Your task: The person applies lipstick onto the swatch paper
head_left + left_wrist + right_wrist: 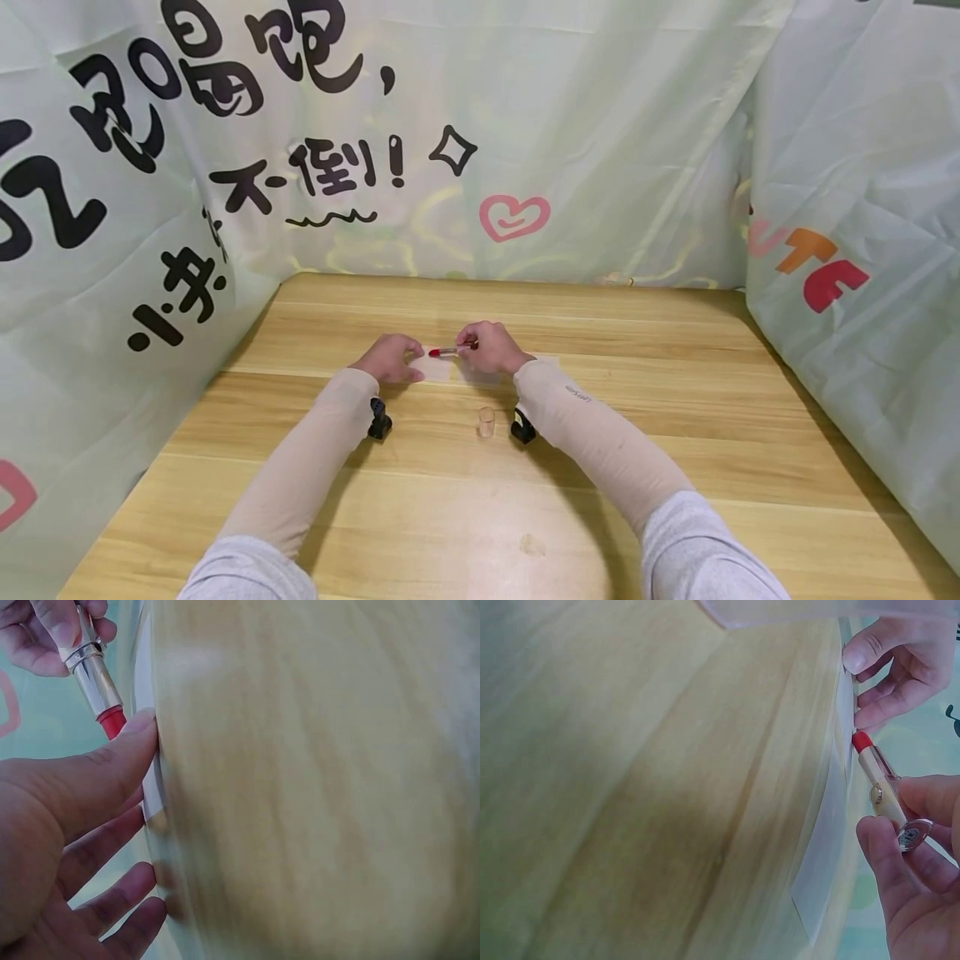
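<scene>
A lipstick point(448, 352) with its red bullet out is pinched between the thumb and fingers of my right hand point(491, 346). It lies nearly level, its red tip pointing left over pale paper point(435, 369). In the right wrist view, the lipstick point(881, 780) shows a silvery case, and its tip is right at the paper point(821, 859). My left hand point(392, 358) rests its thumb and spread fingertips at the left end of the paper. In the left wrist view, the left thumb overlaps the end of the red bullet point(112, 722).
A small clear cup-like cap point(487, 422) stands on the wooden table point(360, 500), nearer me than the hands. Black wrist cameras point(379, 419) hang under both forearms. Printed cloth point(615, 167) rises behind the table and at both sides.
</scene>
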`<state>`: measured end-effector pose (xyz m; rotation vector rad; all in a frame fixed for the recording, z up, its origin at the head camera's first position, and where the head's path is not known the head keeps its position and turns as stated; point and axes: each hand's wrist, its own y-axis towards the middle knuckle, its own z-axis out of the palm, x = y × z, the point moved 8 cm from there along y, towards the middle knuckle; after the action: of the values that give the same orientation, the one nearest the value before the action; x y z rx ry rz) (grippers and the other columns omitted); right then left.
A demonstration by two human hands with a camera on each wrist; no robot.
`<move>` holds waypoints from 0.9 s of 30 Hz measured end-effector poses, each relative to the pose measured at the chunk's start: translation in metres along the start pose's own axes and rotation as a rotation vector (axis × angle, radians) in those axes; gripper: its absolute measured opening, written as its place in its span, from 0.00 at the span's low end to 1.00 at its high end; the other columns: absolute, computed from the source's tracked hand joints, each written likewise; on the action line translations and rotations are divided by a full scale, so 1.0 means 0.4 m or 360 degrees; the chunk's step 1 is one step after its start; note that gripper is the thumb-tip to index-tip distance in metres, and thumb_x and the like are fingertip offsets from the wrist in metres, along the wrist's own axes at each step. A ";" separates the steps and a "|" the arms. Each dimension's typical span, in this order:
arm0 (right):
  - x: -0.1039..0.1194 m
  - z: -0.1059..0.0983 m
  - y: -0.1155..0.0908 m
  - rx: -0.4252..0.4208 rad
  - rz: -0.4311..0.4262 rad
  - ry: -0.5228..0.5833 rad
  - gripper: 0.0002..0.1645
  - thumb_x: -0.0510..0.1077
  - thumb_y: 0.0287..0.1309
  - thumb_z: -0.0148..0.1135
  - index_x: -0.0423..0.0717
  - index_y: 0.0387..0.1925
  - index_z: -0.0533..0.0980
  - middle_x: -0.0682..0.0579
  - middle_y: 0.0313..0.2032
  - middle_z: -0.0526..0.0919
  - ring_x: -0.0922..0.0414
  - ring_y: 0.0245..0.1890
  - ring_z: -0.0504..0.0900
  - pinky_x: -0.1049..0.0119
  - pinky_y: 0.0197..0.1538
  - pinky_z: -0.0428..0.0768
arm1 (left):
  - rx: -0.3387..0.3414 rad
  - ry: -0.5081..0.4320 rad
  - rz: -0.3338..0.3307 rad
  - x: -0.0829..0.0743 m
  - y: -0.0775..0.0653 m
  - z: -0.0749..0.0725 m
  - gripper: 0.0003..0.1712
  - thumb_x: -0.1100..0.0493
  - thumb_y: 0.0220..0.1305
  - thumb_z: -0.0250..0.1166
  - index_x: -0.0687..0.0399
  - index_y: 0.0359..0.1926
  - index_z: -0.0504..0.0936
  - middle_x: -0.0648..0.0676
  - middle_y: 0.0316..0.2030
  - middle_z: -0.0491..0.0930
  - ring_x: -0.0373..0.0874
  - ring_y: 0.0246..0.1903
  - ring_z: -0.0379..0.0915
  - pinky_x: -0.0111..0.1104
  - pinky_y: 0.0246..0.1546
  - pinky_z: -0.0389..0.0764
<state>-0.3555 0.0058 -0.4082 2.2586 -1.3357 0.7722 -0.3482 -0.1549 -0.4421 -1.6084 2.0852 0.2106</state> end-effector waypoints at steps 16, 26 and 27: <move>0.009 0.008 -0.012 0.0063 -0.0049 -0.0006 0.05 0.39 0.60 0.66 0.43 0.38 0.83 0.55 0.33 0.84 0.59 0.34 0.80 0.66 0.41 0.79 | 0.0030 0.0021 0.0005 -0.007 -0.002 -0.003 0.24 0.58 0.56 0.73 0.59 0.54 0.81 0.60 0.61 0.73 0.59 0.63 0.63 0.49 0.66 0.61; 0.011 0.009 -0.016 0.0072 -0.0087 0.0030 0.04 0.38 0.59 0.66 0.42 0.37 0.83 0.55 0.32 0.84 0.60 0.32 0.79 0.68 0.39 0.78 | 0.0060 0.0004 -0.0026 0.000 0.002 0.002 0.25 0.58 0.56 0.73 0.58 0.55 0.80 0.59 0.62 0.73 0.59 0.64 0.62 0.51 0.66 0.61; 0.011 0.009 -0.017 0.0071 -0.0090 0.0028 0.04 0.38 0.59 0.66 0.42 0.37 0.83 0.55 0.31 0.84 0.60 0.32 0.79 0.68 0.39 0.78 | 0.0058 0.0004 -0.0026 0.000 0.002 0.001 0.25 0.58 0.56 0.73 0.58 0.55 0.80 0.59 0.62 0.73 0.59 0.64 0.62 0.51 0.66 0.61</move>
<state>-0.3469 0.0038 -0.4084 2.3080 -1.2528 0.8082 -0.3489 -0.1546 -0.4425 -1.6046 2.0651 0.1645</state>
